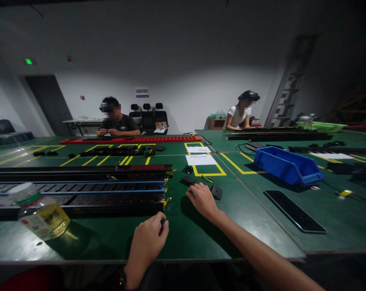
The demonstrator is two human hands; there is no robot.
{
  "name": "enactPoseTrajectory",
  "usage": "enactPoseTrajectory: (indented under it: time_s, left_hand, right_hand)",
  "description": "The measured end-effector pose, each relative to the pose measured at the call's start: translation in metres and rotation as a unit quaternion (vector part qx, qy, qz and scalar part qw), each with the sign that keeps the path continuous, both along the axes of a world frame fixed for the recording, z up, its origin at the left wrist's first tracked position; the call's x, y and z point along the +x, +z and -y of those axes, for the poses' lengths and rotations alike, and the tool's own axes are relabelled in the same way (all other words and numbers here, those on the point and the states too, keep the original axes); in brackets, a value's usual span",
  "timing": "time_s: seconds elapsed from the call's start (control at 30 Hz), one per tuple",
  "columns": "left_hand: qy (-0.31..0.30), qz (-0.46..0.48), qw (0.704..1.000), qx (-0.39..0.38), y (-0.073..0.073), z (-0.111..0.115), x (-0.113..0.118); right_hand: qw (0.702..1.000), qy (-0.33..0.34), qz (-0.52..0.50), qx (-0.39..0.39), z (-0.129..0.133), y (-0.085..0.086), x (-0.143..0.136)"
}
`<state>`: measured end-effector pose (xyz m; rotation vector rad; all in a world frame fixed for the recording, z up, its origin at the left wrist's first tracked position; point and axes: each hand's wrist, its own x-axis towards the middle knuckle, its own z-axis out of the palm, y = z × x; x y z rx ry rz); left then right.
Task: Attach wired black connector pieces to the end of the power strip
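Note:
My left hand (149, 237) is at the front of the green table, just past the near ends of the long black power strips (110, 202). Its fingers are curled in, and a dark spot shows between thumb and forefinger; what it is I cannot make out. My right hand (203, 199) reaches over the table with fingers bent downward and a little apart, and nothing shows in them. Just beyond its fingertips lies a black block (187, 180). A second black block, a square end piece (216, 192), stands right beside its knuckles.
A bottle of yellow liquid (45, 214) stands at the left front. A phone (293, 211) and a blue bin (287, 165) are on the right. Paper sheets (201, 159) and a red rail (131, 140) lie farther back. Two people sit across the table.

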<state>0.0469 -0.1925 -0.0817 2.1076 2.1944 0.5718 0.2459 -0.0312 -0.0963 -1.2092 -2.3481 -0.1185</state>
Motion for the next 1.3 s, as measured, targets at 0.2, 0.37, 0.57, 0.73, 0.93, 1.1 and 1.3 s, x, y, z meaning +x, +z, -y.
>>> enactPoseTrajectory:
  time_s: [0.2,0.37,0.57,0.73,0.93,1.1,1.3]
  left_hand:
    - [0.001,-0.002,1.000,0.009,-0.003,0.000,-0.001]
    - [0.003,-0.001,1.000,0.011,-0.005,0.000,-0.002]
    - [-0.001,-0.010,1.000,0.015,-0.004,0.000,-0.002]
    - [-0.031,-0.020,0.998,0.043,-0.005,0.002,-0.001]
    - [-0.105,-0.081,0.984,0.116,-0.007,0.000,0.000]
    - [-0.211,-0.194,0.947,0.143,0.016,-0.020,0.015]
    - [-0.292,-0.283,0.900,0.158,0.028,-0.057,0.021]
  right_hand:
    - [0.999,0.002,0.013,-0.035,0.001,0.002,0.001]
    - [0.999,0.012,0.025,-0.036,0.001,0.002,0.002]
    - [0.999,0.025,0.023,-0.034,-0.001,-0.002,0.002]
    - [0.998,0.041,0.026,-0.030,-0.001,-0.003,0.001]
    - [0.997,0.072,-0.033,-0.004,0.002,-0.001,0.000]
    - [0.972,0.165,-0.168,-0.022,0.003,-0.001,-0.004]
    - [0.928,0.202,-0.286,-0.126,0.006,0.003,-0.007]
